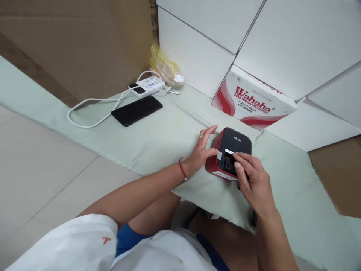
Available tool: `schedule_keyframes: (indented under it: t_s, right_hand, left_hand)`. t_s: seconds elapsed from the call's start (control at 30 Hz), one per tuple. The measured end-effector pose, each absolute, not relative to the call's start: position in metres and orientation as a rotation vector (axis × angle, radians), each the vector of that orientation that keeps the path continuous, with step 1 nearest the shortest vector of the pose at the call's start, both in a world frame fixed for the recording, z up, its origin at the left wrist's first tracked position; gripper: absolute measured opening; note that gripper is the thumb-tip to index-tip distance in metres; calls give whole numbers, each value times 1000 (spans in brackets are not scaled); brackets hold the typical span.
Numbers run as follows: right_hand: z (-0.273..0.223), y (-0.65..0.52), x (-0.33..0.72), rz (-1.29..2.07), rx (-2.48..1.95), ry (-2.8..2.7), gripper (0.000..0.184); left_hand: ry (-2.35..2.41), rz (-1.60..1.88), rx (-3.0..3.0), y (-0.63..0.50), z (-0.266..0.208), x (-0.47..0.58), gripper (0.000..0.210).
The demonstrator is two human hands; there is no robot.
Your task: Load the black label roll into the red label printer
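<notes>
A small box-shaped device (235, 140) with red sides and a black top stands on the cloth-covered table. Its top has a dark recess (229, 162) at the near end, with a narrow white label strip (229, 151) beside it. My left hand (203, 150) lies against the device's left side, fingers stretched and apart, thumb touching the top edge by a grey patch. Over the recess, my right hand (254, 175) has thumb and forefinger brought together at the strip's right end. Whatever is between those fingertips is hidden.
A black phone (137, 110) lies at the left, near a white power strip (148, 86) with a white cable (93, 100). Behind sit a yellowish plastic bag (165, 66), a Wahaha water carton (254, 99) and white boxes (194, 49). Brown cardboard (84, 45) stands at the left.
</notes>
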State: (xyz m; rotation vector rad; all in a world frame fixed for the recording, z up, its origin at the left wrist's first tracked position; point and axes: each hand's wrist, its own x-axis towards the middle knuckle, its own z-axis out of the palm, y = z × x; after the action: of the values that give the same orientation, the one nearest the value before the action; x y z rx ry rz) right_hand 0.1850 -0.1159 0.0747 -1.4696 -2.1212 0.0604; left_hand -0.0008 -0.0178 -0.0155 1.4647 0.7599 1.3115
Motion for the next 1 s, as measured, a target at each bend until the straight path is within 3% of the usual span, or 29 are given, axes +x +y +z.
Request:
schedule_keyframes:
  t_s: [0.23,0.37,0.53,0.73,1.0]
  right_hand:
    - [65,-156,163,26,-1258,-2226,60]
    - [61,-165,166,17,-1286,-2203,67]
    - [65,-165,167,46,-1312,-2198,59]
    - [99,-135,182,141,-1553,-2140,30]
    - [107,-17,171,82,-2265,-2587,30]
  left_hand:
    - [461,1144,1168,-7,-25,9,106]
    - [476,1099,1109,-6,-21,13,118]
    - [438,1040,1121,-5,-22,14,120]
    - [398,1011,1158,-5,-25,10,107]
    - [521,1014,1234,-4,-21,7,99]
